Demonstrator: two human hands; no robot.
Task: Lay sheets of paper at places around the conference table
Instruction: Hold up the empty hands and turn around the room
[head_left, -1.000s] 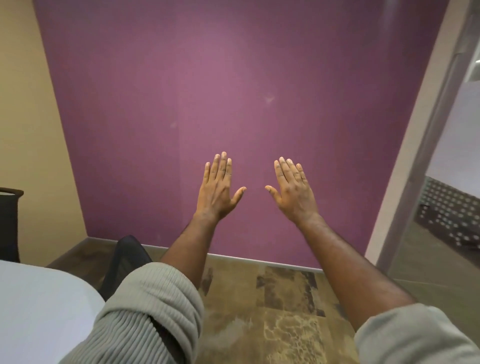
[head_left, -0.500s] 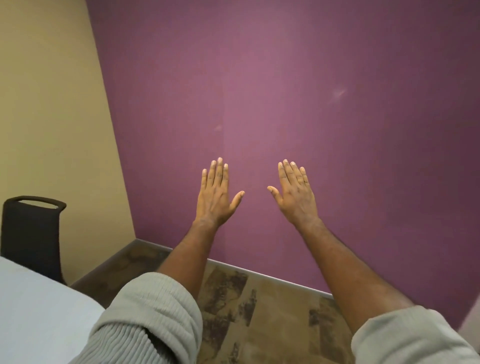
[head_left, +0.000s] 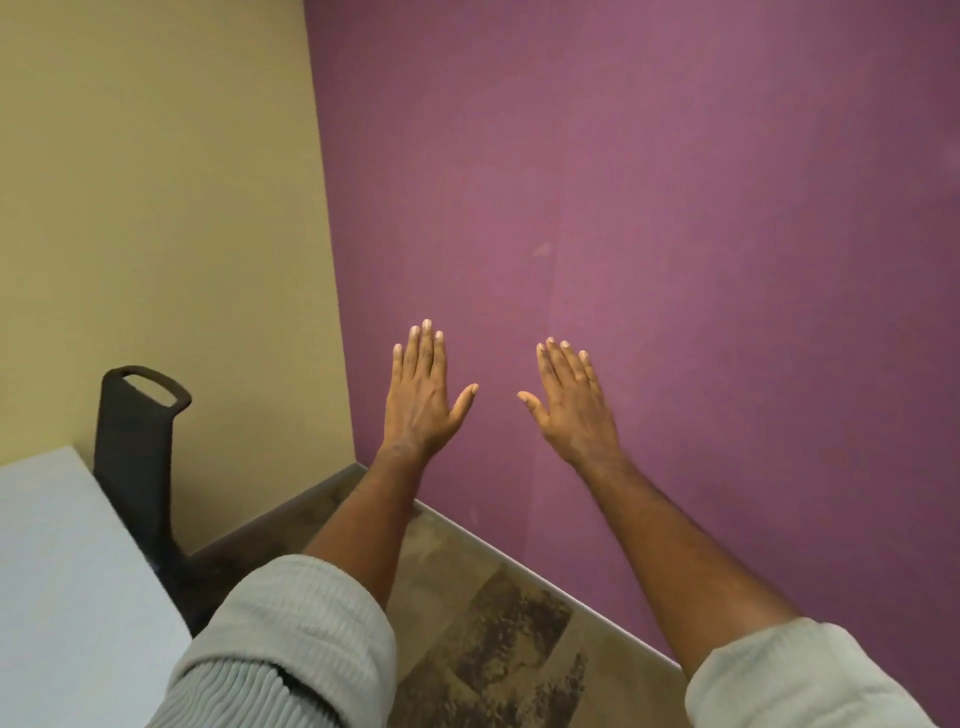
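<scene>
Both hands, left hand (head_left: 423, 397) and right hand (head_left: 574, 408), spread flat, empty, ribbed sleeves (head_left: 291, 639).

open air lying ahead of both flat hands; tabletop (head_left: 57, 571) and black chair (head_left: 137, 457) crowding lower left; purple wall (head_left: 675, 208) closing off front.

My view: table (head_left: 57, 561) cut off by left edge, chair (head_left: 136, 457) base hidden behind it, both sleeves cropped at btm edge

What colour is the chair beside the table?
Black; the chair shows best in the head view, at the left.
</scene>
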